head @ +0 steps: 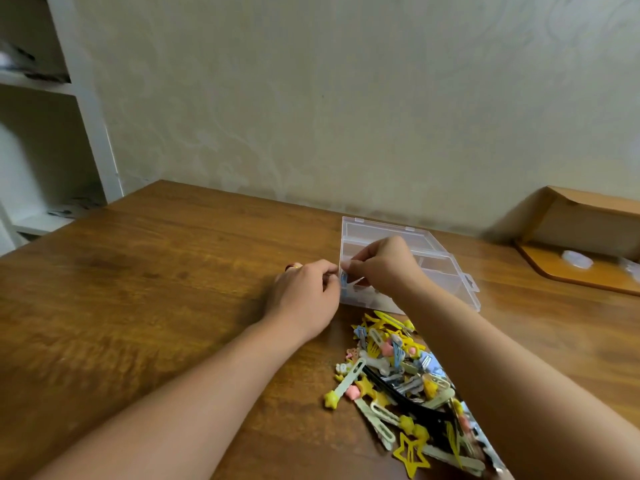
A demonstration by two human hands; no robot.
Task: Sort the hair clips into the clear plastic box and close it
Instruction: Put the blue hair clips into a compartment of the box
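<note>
A clear plastic box point(446, 271) with dividers lies open on the wooden table point(156, 271), its lid point(381, 232) folded back toward the wall. My left hand point(304, 292) and my right hand point(384, 261) meet at the box's near left corner. Both pinch a small blue hair clip point(344, 281) just over that corner compartment. A heap of several hair clips point(408, 386), yellow, pale green, pink, blue and black, lies on the table in front of the box, partly under my right forearm. A yellow star clip point(410, 455) sits at the heap's near edge.
A brown cardboard box point(581, 220) with an open flap stands at the back right, with a small clear object point(576, 259) on the flap. White shelves point(52, 133) stand at the far left beyond the table edge. The wall runs right behind the plastic box.
</note>
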